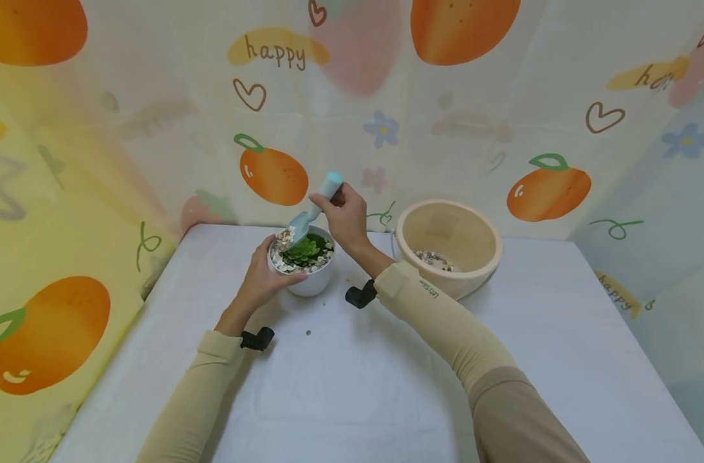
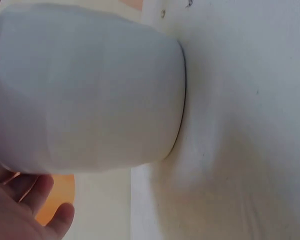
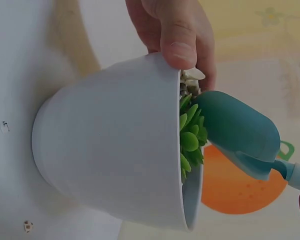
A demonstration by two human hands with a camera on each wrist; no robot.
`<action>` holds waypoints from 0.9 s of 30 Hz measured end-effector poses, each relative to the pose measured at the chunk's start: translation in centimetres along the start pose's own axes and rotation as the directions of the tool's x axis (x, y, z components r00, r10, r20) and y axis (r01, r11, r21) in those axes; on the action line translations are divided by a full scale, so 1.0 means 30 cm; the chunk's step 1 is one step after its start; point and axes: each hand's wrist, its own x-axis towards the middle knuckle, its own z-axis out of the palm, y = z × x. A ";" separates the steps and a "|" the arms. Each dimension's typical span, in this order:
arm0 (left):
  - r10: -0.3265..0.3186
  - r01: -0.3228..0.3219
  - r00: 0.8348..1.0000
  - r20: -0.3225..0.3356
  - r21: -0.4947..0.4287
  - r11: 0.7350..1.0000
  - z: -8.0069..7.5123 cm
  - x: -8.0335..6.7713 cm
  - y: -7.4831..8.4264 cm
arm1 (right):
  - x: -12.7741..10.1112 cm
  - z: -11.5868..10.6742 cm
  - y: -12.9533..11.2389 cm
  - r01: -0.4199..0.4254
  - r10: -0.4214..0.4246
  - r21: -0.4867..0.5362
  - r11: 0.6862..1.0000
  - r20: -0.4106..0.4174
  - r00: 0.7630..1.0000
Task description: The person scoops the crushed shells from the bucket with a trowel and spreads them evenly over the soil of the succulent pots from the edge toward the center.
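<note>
A white flowerpot point(image 1: 309, 284) stands on the table, holding a green succulent point(image 1: 304, 249) ringed by pale pebbles point(image 1: 280, 262). My left hand point(image 1: 262, 278) grips the pot at its left side, thumb over the near rim, as the right wrist view also shows. By its light-blue handle my right hand point(image 1: 349, 217) holds a small trowel point(image 3: 237, 130). Its blade tilts down over the far-left part of the pot, with small stones point(image 1: 285, 238) at its tip. In the right wrist view the blade overlaps the succulent's leaves. The left wrist view shows mostly the pot's smooth wall point(image 2: 90, 90).
To the right stands a beige bucket point(image 1: 486, 257) with some pebbles point(image 1: 433, 260) at its bottom. A few stray stones point(image 1: 308, 332) lie on the white-covered table point(image 1: 340, 392). Behind it hangs a fruit-patterned cloth point(image 1: 468, 154).
</note>
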 end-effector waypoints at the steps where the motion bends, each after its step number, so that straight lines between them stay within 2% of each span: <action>1: -0.008 0.008 1.000 0.010 -0.003 1.000 -0.004 0.000 -0.002 | 0.000 -0.001 0.001 0.001 -0.001 0.004 1.000 -0.002 1.000; 7: -0.020 0.024 0.995 0.099 -0.038 0.999 -0.026 0.020 -0.014 | -0.002 -0.003 0.008 -0.003 0.003 0.000 1.000 -0.009 1.000; 10: -0.017 0.025 0.993 0.121 -0.060 0.998 -0.025 0.031 -0.021 | -0.005 -0.003 0.013 0.001 -0.001 -0.003 1.000 -0.012 1.000; 14: -0.018 0.025 0.995 0.094 -0.077 0.997 -0.013 0.033 -0.025 | -0.009 -0.002 0.018 0.010 -0.010 0.002 1.000 -0.009 1.000; 22: 0.030 -0.032 0.999 -0.041 -0.054 0.998 0.032 0.020 -0.016 | -0.015 0.003 0.020 0.009 -0.009 0.001 1.000 -0.037 0.999; 27: 0.023 -0.024 0.999 -0.038 -0.032 0.999 0.027 0.012 -0.007 | -0.016 0.004 0.021 0.031 -0.031 -0.003 1.000 -0.066 0.997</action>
